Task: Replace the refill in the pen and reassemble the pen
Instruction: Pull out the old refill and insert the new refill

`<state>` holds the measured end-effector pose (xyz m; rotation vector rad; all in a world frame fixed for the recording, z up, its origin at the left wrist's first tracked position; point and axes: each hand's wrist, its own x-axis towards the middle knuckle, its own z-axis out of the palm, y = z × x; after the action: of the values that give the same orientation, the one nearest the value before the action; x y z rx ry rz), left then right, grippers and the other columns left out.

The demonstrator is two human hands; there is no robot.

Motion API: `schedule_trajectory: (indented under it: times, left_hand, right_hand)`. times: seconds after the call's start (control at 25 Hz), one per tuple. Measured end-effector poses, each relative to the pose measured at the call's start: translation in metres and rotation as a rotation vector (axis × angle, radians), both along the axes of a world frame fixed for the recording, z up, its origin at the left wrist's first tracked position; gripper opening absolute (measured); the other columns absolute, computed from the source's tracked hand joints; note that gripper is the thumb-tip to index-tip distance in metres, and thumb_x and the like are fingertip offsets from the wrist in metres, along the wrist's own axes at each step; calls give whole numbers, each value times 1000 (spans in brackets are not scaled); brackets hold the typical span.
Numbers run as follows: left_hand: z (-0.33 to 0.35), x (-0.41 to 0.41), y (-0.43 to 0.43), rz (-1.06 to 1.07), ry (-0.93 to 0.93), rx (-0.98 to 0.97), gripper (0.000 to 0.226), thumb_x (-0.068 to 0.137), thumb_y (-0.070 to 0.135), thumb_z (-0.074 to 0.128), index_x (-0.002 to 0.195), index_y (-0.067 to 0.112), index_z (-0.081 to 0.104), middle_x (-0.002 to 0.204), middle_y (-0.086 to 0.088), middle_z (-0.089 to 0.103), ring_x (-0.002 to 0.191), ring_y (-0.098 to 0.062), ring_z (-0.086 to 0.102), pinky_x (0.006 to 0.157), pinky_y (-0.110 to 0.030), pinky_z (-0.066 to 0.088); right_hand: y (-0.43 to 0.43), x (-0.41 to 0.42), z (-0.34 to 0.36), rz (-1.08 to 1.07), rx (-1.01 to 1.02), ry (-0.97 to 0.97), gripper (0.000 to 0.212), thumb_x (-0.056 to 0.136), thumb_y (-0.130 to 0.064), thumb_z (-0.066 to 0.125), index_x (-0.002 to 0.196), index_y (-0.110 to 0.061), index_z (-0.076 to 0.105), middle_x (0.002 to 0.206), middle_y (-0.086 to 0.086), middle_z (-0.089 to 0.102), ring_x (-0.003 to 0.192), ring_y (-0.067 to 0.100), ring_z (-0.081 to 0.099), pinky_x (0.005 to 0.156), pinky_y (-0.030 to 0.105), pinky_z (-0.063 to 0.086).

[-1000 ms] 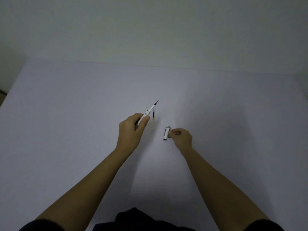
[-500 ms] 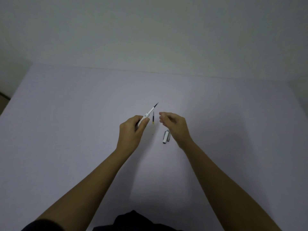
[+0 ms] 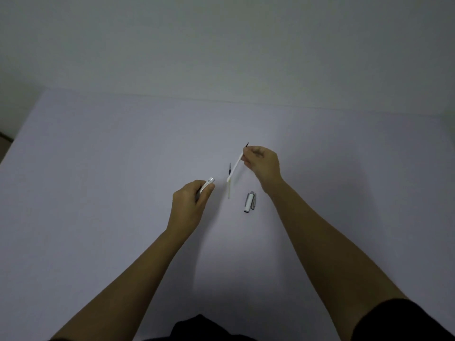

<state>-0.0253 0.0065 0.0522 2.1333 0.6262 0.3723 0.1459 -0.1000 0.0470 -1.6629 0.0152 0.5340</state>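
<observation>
My left hand (image 3: 190,205) grips the white pen barrel (image 3: 206,185), whose open end pokes out past my thumb. Up and to the right, my right hand (image 3: 262,163) pinches a thin white refill (image 3: 235,166) near its dark tip and holds it slanted in the air, clear of the barrel. A second refill (image 3: 229,184) with a dark tip lies flat on the table between my hands. The white pen cap (image 3: 250,201) with its silver clip rests on the table below my right wrist.
A wide pale lilac table (image 3: 98,193) spreads under everything and meets a plain light wall at its far edge. Dark clothing shows at the bottom of the view.
My right hand left the cap on the table, reached up to the pen tip and drew the refill out of the barrel toward the upper right. The left hand kept the barrel.
</observation>
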Motion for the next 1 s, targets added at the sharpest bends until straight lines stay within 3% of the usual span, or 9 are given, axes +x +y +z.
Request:
schedule_trajectory:
  times: [0.08,0.24,0.4,0.72,0.84,1.0]
  left_hand:
    - [4,6,7,19,-10,4,30,92,27,53,76,3,62,57,-4,51,50,-8,40,52,-11,33]
    - [7,23,21,53,-25,24,29,92,27,53,73,6,58,54,4,45,48,-8,39,50,-10,32]
    - [5,28,23,50,-36,16,24,92,27,52,73,13,57,53,12,41,53,-1,45,51,-9,33]
    - [-2,26,23,89,-8,-27,27,92,28,53,78,7,62,55,12,44,51,-4,45,51,-8,33]
    - [1,25,24,113,-4,-34,28,92,28,53,77,7,61,54,11,42,49,-5,42,51,-9,33]
    - [5,21,28,143,6,-42,27,91,23,53,73,3,61,56,-9,52,50,-9,39,50,-14,31]
  right_hand:
    - [-1,6,-23,62,-252,-108,12,84,-17,66,88,-6,69,78,11,71,80,23,69,81,32,56]
    - [1,9,-53,171,-511,-235,20,82,-17,68,93,-1,70,89,19,73,85,28,69,77,24,49]
    - [7,9,-67,195,-593,-288,19,81,-18,69,89,-1,70,89,19,73,86,30,68,80,31,53]
    - [12,3,-61,190,-618,-361,21,86,-20,65,88,0,68,87,17,72,83,27,66,69,23,44]
    - [21,-3,-52,295,-642,-423,20,86,-18,64,86,1,65,83,18,71,79,29,67,65,26,46]
    - [38,-13,-49,510,-847,-468,22,86,-19,64,87,3,61,90,20,68,83,32,63,62,29,41]
